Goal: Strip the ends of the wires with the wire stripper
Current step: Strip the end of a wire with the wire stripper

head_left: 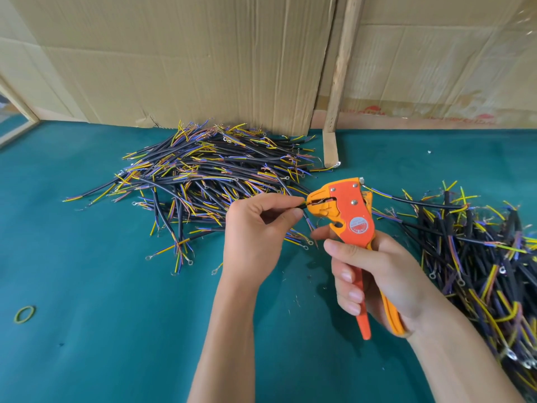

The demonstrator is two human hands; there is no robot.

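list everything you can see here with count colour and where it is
wire stripper: one, orange and yellow, centre, nose pointing left
held wire: one, black, its end in the stripper's nose
far wire pile: one heap, black with yellow, blue and brown cores, behind the hands
right wire pile: one heap, same colours, right edge
rubber band: one, yellow-green, lower left
table cover: one, teal
cardboard sheets: brown, standing at the back
wooden strip: one, leaning on the cardboard
left hand: pinches the wire
right hand: grips the stripper's handles

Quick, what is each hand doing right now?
Left hand: pinches a wire fed into the stripper.
Right hand: grips the stripper's handles.
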